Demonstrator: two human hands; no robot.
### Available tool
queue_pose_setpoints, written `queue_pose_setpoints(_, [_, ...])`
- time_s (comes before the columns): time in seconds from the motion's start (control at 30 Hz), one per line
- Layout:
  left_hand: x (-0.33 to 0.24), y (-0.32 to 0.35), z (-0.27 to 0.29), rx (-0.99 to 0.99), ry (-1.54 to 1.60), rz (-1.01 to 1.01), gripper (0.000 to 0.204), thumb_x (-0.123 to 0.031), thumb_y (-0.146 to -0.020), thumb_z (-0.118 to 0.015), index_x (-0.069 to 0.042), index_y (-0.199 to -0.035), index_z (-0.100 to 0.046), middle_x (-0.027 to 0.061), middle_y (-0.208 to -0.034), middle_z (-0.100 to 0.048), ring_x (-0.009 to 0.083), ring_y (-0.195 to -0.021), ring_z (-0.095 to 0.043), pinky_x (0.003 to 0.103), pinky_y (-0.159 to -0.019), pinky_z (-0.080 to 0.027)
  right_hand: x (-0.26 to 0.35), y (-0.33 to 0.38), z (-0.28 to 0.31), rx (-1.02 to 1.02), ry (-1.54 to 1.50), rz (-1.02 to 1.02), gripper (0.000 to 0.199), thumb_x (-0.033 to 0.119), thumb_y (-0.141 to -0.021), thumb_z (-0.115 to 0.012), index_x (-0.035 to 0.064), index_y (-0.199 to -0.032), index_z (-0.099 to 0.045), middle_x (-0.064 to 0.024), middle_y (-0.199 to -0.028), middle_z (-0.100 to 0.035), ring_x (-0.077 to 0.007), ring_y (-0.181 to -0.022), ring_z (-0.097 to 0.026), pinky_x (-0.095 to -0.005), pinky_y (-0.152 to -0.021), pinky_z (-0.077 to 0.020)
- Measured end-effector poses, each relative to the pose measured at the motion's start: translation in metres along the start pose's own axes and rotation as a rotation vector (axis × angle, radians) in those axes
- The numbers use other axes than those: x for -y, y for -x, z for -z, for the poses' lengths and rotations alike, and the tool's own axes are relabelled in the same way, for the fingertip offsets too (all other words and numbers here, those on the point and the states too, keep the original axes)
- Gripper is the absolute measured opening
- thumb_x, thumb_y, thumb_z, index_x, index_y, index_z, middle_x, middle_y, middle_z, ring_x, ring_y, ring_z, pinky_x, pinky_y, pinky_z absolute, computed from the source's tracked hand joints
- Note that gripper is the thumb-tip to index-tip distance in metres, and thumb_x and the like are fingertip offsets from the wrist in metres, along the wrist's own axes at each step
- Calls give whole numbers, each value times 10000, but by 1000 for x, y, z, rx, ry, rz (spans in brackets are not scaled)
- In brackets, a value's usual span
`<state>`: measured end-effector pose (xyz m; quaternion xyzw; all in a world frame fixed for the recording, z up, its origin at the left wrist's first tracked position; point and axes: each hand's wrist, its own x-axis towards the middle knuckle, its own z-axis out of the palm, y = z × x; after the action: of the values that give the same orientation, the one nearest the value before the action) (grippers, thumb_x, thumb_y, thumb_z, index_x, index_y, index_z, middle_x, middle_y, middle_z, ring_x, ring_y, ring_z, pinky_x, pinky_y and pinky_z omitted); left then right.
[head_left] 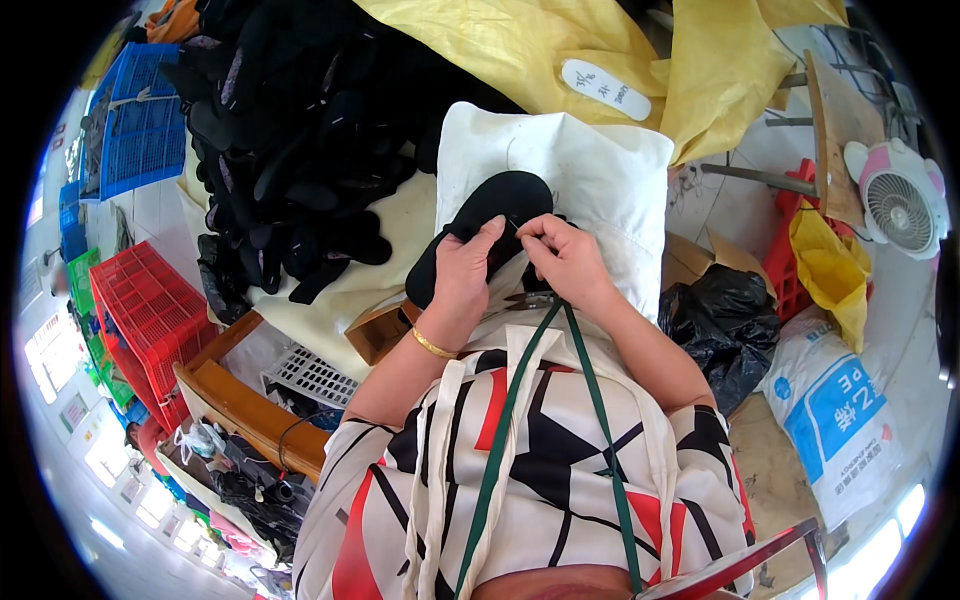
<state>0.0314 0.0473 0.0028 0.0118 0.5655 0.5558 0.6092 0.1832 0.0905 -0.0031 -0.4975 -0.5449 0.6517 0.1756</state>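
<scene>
A black fabric slipper (512,192) is in my left hand (464,268), its thumb pressed on the near part and the fingers hidden behind. My right hand (565,255) is closed in a pinch against the slipper's right edge. A thin, shiny sliver that looks like a needle shows at those fingertips. Another dark piece lies partly hidden beneath the right hand. Metal scissors (530,298) rest just below the hands. Under everything is a white cloth pad (620,190) across my lap.
A large heap of black slippers (290,130) lies to the left on pale cloth. Yellow sheeting (500,40) with a white sole-shaped piece (605,90) is ahead. Red crate (150,310) and blue crate (145,120) stand left; black bag (720,325) and fan (900,205) are right.
</scene>
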Motion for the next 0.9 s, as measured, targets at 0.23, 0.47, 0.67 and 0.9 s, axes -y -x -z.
queue_pose_setpoints(0.23, [2,-1,4,9,-16,15,183,-130,-889,-720,-103,-1068,-688,-19,-990,-704,94,-886,-641,258,-759,-484,1,-2,4,43,-44,-50,132,119,-932,-598,30,-1017,-644,-2,-695,-600,-57,-577,-527,-240,-545,-442])
queue_pose_setpoints(0.47, [4,0,6,-1,-42,35,199,-144,-881,-729,-112,-1073,-691,-24,-999,-706,92,-913,-638,271,-779,-473,6,-7,12,118,-106,-140,138,123,-901,-605,8,-961,-652,-23,-690,-622,-77,-584,-561,-261,-548,-465])
queue_pose_setpoints(0.67, [7,3,6,31,-86,27,219,-166,-880,-733,-107,-1086,-691,-19,-999,-703,100,-911,-633,275,-795,-468,13,-15,18,218,-184,-224,124,149,-934,-600,35,-963,-638,28,-693,-584,-36,-583,-516,-214,-515,-408])
queue_pose_setpoints(0.9, [1,2,3,-20,-21,68,221,-93,-892,-708,-28,-1102,-685,29,-1043,-700,114,-937,-636,273,-868,-490,6,-3,9,56,83,62,100,134,-955,-595,41,-989,-607,2,-709,-580,-75,-610,-481,-249,-571,-422])
